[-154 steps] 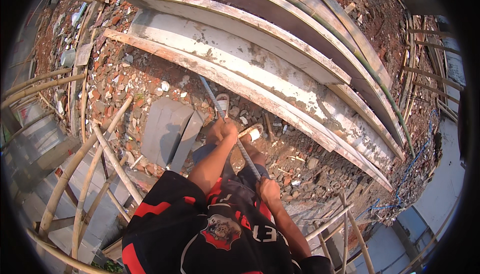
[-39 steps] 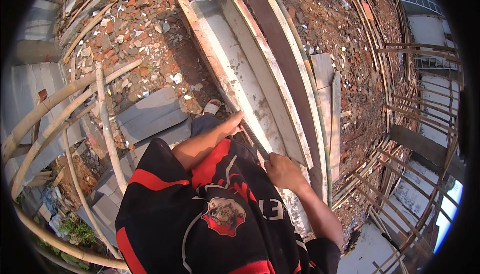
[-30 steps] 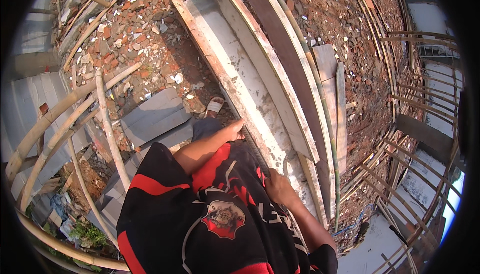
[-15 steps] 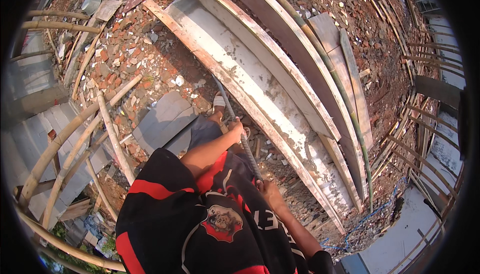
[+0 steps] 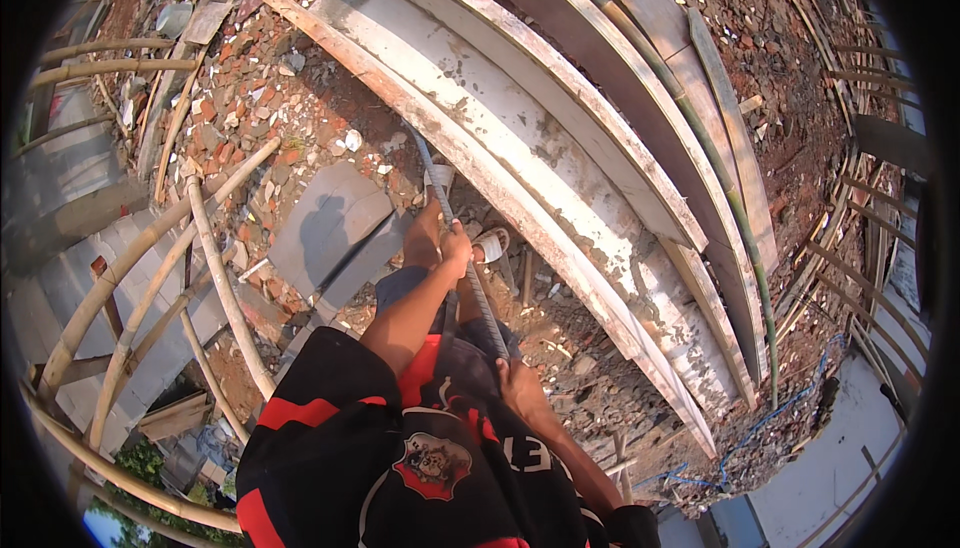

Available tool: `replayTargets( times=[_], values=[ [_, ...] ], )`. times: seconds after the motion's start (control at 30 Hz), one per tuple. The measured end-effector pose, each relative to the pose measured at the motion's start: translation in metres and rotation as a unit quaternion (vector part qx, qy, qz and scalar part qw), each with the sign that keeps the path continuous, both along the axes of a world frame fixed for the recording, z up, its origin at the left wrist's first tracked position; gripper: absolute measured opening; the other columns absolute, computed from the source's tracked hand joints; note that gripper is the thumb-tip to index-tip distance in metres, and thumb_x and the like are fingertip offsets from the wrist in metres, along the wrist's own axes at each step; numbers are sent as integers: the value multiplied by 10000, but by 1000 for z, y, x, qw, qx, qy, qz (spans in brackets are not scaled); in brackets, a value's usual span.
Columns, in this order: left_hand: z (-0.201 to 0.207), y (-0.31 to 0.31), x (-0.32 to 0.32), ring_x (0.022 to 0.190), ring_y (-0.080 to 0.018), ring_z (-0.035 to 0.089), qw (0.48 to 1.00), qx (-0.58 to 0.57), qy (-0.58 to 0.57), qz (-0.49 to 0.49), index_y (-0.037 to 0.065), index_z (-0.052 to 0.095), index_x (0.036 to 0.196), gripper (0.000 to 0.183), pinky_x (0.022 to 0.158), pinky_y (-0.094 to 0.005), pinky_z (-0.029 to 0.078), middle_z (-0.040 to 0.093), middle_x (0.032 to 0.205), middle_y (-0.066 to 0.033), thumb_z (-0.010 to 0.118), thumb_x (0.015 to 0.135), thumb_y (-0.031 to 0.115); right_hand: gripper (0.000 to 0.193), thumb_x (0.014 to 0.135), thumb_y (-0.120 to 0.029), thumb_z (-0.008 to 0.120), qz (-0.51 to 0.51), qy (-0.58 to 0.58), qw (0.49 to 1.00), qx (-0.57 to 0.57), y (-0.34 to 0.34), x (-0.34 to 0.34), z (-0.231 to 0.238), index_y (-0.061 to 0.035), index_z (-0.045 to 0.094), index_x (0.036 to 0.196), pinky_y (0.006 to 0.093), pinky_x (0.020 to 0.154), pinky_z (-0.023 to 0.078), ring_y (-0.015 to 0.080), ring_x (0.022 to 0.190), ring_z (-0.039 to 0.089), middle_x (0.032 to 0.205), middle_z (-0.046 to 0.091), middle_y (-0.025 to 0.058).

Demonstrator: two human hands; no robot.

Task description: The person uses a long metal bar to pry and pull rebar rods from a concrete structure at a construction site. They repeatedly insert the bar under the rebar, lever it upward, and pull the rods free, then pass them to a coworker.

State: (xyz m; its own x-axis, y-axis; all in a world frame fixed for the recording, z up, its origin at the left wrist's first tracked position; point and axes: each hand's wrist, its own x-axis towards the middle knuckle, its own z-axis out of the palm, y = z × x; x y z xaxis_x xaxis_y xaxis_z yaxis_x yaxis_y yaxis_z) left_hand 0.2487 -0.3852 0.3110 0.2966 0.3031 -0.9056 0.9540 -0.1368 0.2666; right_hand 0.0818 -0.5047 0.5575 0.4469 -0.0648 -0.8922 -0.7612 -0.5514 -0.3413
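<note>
My left hand (image 5: 456, 250) is wrapped round the middle of a grey ribbed steel bar (image 5: 482, 310). Lower down, my right hand (image 5: 520, 388) grips the same bar near its lower end, close to my body. The bar slants up and to the left, and its far end meets the edge of a long wooden plank (image 5: 500, 188). Whether the tip goes under the plank or only touches it, I cannot tell. Beyond that plank lies a long pale concrete strip (image 5: 480, 113) with rough patches, and an upright board (image 5: 540, 73) runs along its far side.
My sandalled feet (image 5: 490, 245) stand on broken bricks and rubble (image 5: 240, 138). Grey flat panels (image 5: 325, 218) lie to the left, near crossed bamboo poles (image 5: 140, 278). Past the boards are a green bamboo pole (image 5: 690, 118) and loose planks (image 5: 700, 88); blue cord (image 5: 790, 403) lies at right.
The view has shifted slightly, and more of my feet and legs shows. Both hands keep their hold on the bar, which stands a little steeper in view.
</note>
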Motion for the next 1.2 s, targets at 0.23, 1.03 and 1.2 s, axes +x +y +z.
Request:
replayTargets(
  times=[0.23, 1.03, 1.2],
  values=[
    [-16, -24, -11, 558, -324, 629, 998, 48, -43, -28, -117, 607, 774, 681, 521, -404, 497, 613, 654, -226, 341, 977, 477, 454, 973, -359, 407, 49, -28, 998, -33, -28, -33, -43, 59, 575, 922, 565, 722, 455, 516, 838, 574, 796, 596, 336],
    [9, -18, 7, 446, -163, 454, 987, -48, -62, 143, -15, 496, 806, 479, 407, -309, 399, 481, 613, -61, 482, 956, 440, 448, 994, -400, 382, -28, -47, 996, 72, -45, -14, -17, 4, 497, 837, 376, 538, 427, 248, 549, 543, 628, 540, 145],
    [66, -14, 47, 490, -164, 460, 969, -141, -21, 201, 5, 494, 855, 429, 440, -325, 409, 457, 612, -53, 489, 959, 421, 259, 1009, -288, 395, -165, 73, 957, 227, -42, 45, 45, -52, 491, 963, 256, 446, 326, 100, 524, 415, 628, 414, -5]
  ],
)
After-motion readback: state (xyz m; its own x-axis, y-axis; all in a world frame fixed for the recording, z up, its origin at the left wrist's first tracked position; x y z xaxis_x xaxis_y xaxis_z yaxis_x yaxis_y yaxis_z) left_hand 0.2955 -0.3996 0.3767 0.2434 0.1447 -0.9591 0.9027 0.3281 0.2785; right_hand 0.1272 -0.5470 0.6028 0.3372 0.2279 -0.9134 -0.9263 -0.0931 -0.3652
